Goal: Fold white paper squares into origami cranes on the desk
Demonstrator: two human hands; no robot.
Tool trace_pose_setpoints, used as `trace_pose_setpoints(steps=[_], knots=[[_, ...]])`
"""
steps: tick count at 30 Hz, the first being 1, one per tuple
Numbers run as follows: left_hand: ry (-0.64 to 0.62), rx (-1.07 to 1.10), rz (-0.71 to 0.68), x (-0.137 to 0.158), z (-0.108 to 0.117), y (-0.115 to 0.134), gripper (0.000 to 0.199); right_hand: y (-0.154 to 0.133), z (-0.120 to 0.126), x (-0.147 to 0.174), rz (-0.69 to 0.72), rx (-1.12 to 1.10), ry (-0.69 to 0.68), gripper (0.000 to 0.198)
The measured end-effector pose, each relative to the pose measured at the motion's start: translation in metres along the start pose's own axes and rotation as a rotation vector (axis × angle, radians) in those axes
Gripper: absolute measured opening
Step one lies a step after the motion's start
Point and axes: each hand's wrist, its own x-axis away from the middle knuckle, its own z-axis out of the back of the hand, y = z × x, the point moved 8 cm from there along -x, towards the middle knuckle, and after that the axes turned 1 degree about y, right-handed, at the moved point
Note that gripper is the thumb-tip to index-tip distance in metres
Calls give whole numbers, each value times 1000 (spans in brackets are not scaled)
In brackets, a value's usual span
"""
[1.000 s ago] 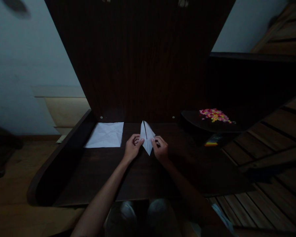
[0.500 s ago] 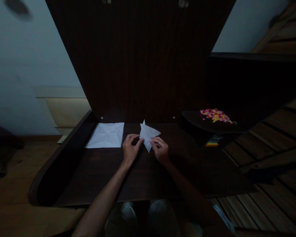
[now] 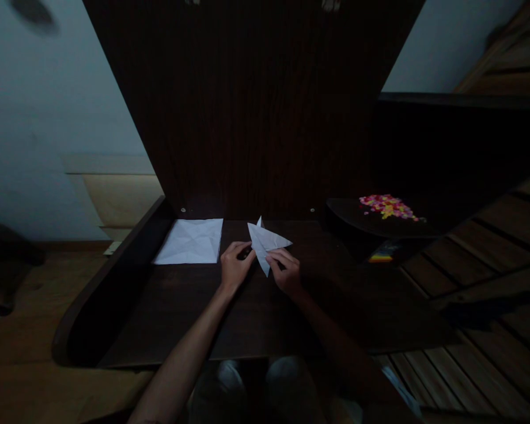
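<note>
Between my two hands is a folded piece of white paper with several pointed flaps, held over the dark wooden desk. My left hand pinches its left edge between thumb and fingers. On the lower right, my right hand is closed on the paper, thumb and fingertips against a flap. The fingers cover part of the lower folds. Left of my left hand lies a stack of white paper sheets, the top one marked by crossing creases.
A heap of small pink, red and yellow pieces sits on a curved dark shelf to the right. The desk has a raised left side panel and a tall back panel. Wooden slats lie at the right.
The folded paper has turned slightly, and its right flap now spreads wider and further right. My right hand's fingertips have shifted a little left onto the paper. My left hand stays nearly in place.
</note>
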Motion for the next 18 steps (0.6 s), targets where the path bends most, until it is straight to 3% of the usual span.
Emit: trace_pose_setpoints(steps=[7, 11, 18], knots=[[66, -34, -23, 1, 6, 1, 30, -8, -7, 3, 137, 83, -19, 16], [109, -24, 60, 1, 8, -8, 27, -13, -10, 7, 220, 122, -43, 18], [109, 43, 210, -2, 12, -13, 20, -5, -15, 15, 168, 190, -132, 25]])
